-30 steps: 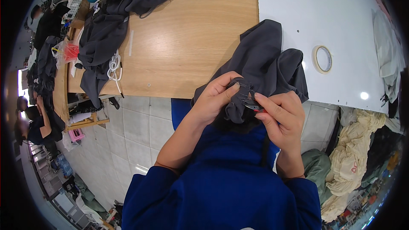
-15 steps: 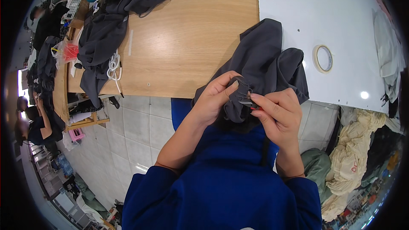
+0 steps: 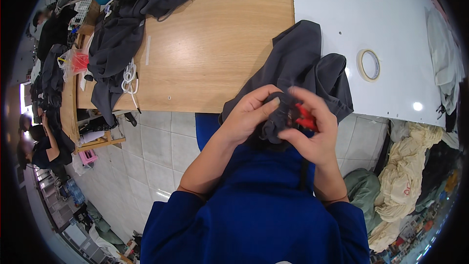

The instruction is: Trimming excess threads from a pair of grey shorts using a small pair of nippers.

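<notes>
A dark grey garment [image 3: 298, 49] lies over the near table edge, its gathered end raised in front of me. My left hand [image 3: 251, 115] pinches that bunched cloth between thumb and fingers, with the thumb on top. At the right side of the bunch, my right hand [image 3: 317, 129] holds red-handled thread snips [image 3: 306, 119] in its palm. Its thumb touches the cloth, while its upper fingers are smeared by motion. The blades of the snips cannot be made out.
A roll of tape [image 3: 368, 65] lies on the white tabletop [image 3: 337, 0]. More dark grey cloth [image 3: 115, 44] and a white cord [image 3: 129, 78] are on the wooden tabletop [image 3: 210, 34] to the left. Cream cloth [image 3: 403, 186] is heaped at right. A co-worker [image 3: 46, 142] is far left.
My right hand has spread from a fingertip pinch at the cloth, and more of the red handles now shows. The bunched cloth has turned slightly in my left hand's grip.
</notes>
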Motion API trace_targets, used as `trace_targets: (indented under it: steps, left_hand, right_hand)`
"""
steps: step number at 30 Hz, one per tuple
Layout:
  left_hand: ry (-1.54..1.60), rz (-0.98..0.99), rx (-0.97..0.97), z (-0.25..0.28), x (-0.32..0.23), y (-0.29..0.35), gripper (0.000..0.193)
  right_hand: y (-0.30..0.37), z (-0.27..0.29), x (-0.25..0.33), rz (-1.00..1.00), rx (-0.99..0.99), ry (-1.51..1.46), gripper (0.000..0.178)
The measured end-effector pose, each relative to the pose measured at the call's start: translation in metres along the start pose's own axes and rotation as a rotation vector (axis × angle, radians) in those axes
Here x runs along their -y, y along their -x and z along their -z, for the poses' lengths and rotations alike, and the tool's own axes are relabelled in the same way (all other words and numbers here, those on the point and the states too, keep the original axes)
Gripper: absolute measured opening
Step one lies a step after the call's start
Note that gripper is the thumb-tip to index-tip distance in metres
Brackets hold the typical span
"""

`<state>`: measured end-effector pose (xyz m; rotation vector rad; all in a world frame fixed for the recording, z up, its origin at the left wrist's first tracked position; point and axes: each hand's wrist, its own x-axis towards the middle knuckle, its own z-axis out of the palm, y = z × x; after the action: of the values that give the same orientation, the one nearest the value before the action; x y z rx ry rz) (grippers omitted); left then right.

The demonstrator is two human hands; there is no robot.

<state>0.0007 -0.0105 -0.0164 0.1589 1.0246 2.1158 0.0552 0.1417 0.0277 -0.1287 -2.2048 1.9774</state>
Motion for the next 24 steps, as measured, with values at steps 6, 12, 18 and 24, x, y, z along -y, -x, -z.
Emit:
trace_targets:
  steps: [6,12,18,24]
  left_hand:
    - [0.044,0.104,0.091,0.004,0.001,0.005,0.017]
    - [0.06,0.049,-0.01,0.008,-0.004,0.002,0.019]
    - [0.091,0.059,-0.019,0.007,-0.003,-0.001,0.021]
    - [0.088,0.051,-0.031,0.004,-0.004,-0.003,0.021]
  right_hand:
    - [-0.017,0.019,-0.018,0.021,0.078,0.059,0.035]
    - [-0.015,0.034,-0.022,-0.117,0.16,-0.092,0.086]
    - [-0.008,0.032,-0.022,-0.15,0.184,-0.227,0.087]
    - [-0.003,0.027,-0.014,-0.158,0.199,-0.265,0.042]
